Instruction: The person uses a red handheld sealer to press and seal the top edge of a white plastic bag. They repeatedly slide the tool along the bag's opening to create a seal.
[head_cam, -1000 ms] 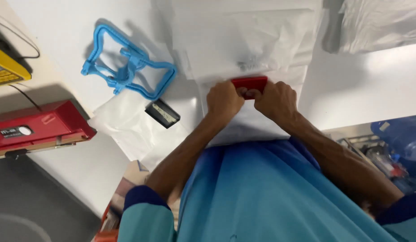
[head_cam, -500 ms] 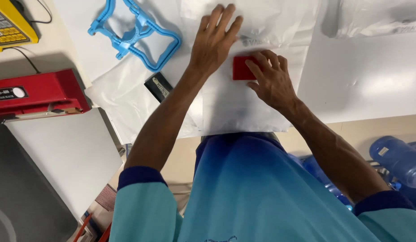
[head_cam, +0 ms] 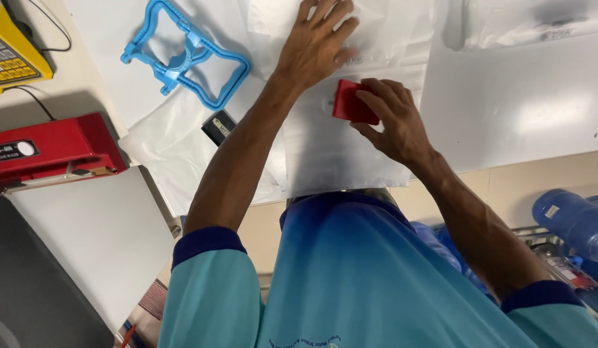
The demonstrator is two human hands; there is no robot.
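Observation:
My left hand (head_cam: 318, 40) lies flat with its fingers spread on a white plastic bag (head_cam: 337, 148) that rests on the white table (head_cam: 524, 96). My right hand (head_cam: 392, 119) grips a small flat red block (head_cam: 349, 103) and presses it onto the same bag, just right of my left wrist. The bag's lower edge hangs over the table's front edge near my body.
A light blue plastic frame (head_cam: 183, 55) lies at the upper left. A small black object (head_cam: 217, 127) sits on loose plastic sheets beside my left forearm. A red machine (head_cam: 51, 151) and a yellow device (head_cam: 15, 51) stand at the left. Blue water bottles (head_cam: 573, 222) lie at the lower right.
My left hand has left the red block and reached forward to lie flat on the bag. My right hand keeps the red block, now a little higher on the bag.

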